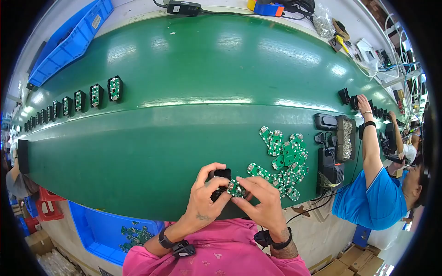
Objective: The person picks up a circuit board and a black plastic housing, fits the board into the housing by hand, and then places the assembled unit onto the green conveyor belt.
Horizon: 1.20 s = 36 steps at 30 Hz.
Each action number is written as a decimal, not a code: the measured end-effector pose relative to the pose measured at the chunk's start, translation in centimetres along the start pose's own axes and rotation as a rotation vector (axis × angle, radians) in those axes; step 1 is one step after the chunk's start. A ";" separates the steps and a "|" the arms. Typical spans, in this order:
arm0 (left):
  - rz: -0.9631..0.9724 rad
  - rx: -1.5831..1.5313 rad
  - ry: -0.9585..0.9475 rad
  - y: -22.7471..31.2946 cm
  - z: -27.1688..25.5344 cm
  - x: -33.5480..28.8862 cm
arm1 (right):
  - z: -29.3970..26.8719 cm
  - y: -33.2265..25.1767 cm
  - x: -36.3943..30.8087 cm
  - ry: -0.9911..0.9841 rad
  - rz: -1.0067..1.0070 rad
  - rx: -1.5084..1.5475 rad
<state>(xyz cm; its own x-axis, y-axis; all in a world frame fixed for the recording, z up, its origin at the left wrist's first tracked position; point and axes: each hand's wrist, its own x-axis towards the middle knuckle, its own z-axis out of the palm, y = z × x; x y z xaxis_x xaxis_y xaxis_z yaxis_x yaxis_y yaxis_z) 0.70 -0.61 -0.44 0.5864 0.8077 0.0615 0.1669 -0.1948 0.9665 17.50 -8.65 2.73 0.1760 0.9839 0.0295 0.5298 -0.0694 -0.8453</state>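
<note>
Close to the front edge of the green bench (152,152), my left hand (200,198) is closed around a small black plastic housing (223,173), partly hidden by my fingers. My right hand (263,201) pinches a green circuit board (236,189) against the near side of that housing; I cannot tell whether the board sits inside it. Just right of my hands lies a loose pile of green circuit boards (288,153). Far to the left, several black housings with green boards in them (115,88) stand in a curved row.
A grey tray of small metal parts (345,140) and a black device with a cable (330,166) stand right of the pile. A co-worker in blue (370,200) reaches toward black housings (353,102). Blue bins stand far left (69,48) and below the bench (99,234).
</note>
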 end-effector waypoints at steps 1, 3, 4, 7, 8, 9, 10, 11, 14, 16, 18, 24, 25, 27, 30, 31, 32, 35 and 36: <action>-0.003 -0.029 -0.036 0.0 0.0 0.0 | 0.0 0.3 0.0 -0.015 0.022 0.033; -0.020 -0.082 -0.055 0.5 -0.2 0.4 | -0.1 0.7 -0.1 -0.032 0.044 0.068; -0.035 -0.136 -0.076 0.7 -0.2 0.5 | -0.1 0.8 -0.3 -0.028 0.035 0.085; -0.054 -0.394 -0.125 0.0 0.2 0.0 | -0.3 0.3 -0.5 -0.005 0.047 0.096; -0.054 -0.392 -0.124 0.0 -0.1 0.0 | -0.3 0.1 -0.5 0.016 0.069 0.089; -0.074 -0.290 -0.175 -0.1 -0.5 0.1 | -0.3 0.2 -0.5 0.016 0.068 0.090; -0.094 -0.189 -0.227 -0.1 -0.7 0.3 | -0.3 0.3 -0.4 0.038 0.019 0.079; -0.094 -0.188 -0.227 0.1 -0.8 0.4 | -0.3 0.4 -0.3 0.061 -0.030 0.067; -0.325 -0.581 -0.370 1.5 -1.3 0.8 | -0.7 0.4 -0.2 0.050 -0.121 -0.020; -0.377 -0.594 -0.370 2.2 -1.4 1.1 | -0.8 0.3 -0.2 0.045 -0.130 -0.043; -0.402 -0.622 -0.369 2.2 -1.5 1.0 | -0.7 0.3 -0.2 0.041 -0.141 -0.067; -0.458 -0.618 -0.310 1.8 -1.4 0.8 | -0.5 0.2 0.1 0.043 -0.102 -0.028; -0.441 -0.555 -0.284 1.8 -1.3 0.8 | -0.8 -0.2 0.5 0.085 -0.171 -0.142; -0.452 -0.540 -0.288 2.0 -1.3 1.0 | -0.8 -0.2 0.6 0.126 -0.240 -0.255; -0.444 -0.520 -0.300 2.3 -1.1 1.0 | 0.0 -0.5 0.0 0.124 -0.120 0.034; -0.435 -0.517 -0.306 2.2 -1.0 1.1 | 0.3 -0.8 0.1 0.125 -0.070 0.091; -0.435 -0.519 -0.309 2.2 -0.9 1.1 | 0.4 -0.9 0.1 0.126 -0.020 0.148; -0.440 -0.502 -0.309 2.3 -0.8 1.1 | 0.6 -0.6 -0.2 0.111 0.039 0.240; -0.442 -0.499 -0.318 2.4 -0.8 1.1 | 0.7 -0.7 -0.3 0.110 0.040 0.240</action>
<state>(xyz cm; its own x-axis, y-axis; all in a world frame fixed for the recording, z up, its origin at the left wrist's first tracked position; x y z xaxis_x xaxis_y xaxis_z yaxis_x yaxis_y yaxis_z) 1.12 0.23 2.17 0.7621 0.5369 -0.3618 0.1047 0.4491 0.8873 16.49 -8.75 2.95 0.2884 0.9567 0.0404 0.3107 -0.0536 -0.9490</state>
